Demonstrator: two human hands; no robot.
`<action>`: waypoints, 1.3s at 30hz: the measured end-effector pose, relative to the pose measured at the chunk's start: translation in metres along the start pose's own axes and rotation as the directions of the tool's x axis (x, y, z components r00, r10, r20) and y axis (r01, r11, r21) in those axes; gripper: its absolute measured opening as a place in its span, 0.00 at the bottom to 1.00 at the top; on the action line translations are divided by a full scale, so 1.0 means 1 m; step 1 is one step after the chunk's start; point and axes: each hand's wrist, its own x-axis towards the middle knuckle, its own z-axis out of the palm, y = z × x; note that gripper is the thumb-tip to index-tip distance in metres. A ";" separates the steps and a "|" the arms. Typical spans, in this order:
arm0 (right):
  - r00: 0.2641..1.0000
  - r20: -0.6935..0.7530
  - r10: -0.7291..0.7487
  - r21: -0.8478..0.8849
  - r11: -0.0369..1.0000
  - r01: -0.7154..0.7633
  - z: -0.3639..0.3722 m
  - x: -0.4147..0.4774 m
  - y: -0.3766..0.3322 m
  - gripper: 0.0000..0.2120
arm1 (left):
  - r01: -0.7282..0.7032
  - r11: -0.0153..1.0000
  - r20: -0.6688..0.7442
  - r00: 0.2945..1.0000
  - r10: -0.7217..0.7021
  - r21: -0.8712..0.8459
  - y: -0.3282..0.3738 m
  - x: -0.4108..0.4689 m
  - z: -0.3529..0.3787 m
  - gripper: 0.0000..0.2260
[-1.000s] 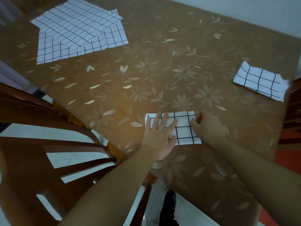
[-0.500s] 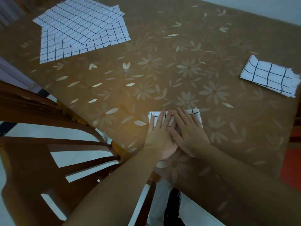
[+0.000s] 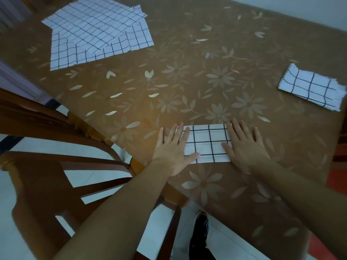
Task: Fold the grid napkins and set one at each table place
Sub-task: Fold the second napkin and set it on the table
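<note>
A folded napkin (image 3: 206,143) is laid at the near edge of the table (image 3: 187,81), pressed flat between the left hand (image 3: 172,152) and right hand (image 3: 244,147). A second folded napkin (image 3: 311,88) is placed far right; unfolded napkins (image 3: 97,32) are stacked far left. A chair (image 3: 56,166) is set at the table's left.

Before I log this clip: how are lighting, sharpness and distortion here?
Head view: dim, brownish cast; soft orange glare on the tablecloth beside the left hand; wide-angle bending curves the wooden chair; the folded grid napkin shows crisp lines, while the frame corners are soft.
</note>
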 end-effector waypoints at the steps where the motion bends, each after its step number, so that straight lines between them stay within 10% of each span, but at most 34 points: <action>1: 1.000 -0.027 0.009 0.022 1.000 -0.009 -0.001 -0.003 -0.004 0.33 | 0.005 1.000 0.007 1.000 -0.005 0.003 0.001 -0.001 -0.001 0.39; 15: 0.981 -0.131 0.142 0.343 0.935 -0.089 -0.018 -0.042 -0.008 0.11 | -0.155 0.983 -0.164 0.977 0.138 -0.101 0.065 -0.023 -0.025 0.19; 23: 0.856 0.159 0.492 0.625 0.621 -0.473 -0.036 -0.021 -0.017 0.22 | -0.148 0.978 -0.237 0.965 0.110 -0.148 0.069 -0.024 -0.020 0.16; 28: 0.868 0.182 0.461 0.708 0.551 -0.441 -0.031 -0.021 -0.012 0.26 | -0.122 0.969 -0.308 0.950 0.051 -0.216 0.073 -0.027 -0.009 0.16; 35: 0.805 0.441 0.396 0.882 -0.027 -0.470 -0.044 -0.026 -0.002 0.25 | -0.110 0.942 -0.349 0.937 -0.009 -0.318 0.076 -0.023 -0.005 0.17; 39: 0.823 0.457 0.337 0.887 -0.099 -0.451 -0.049 -0.031 0.002 0.18 | -0.168 0.926 -0.440 0.898 0.002 -0.337 0.071 -0.019 -0.006 0.09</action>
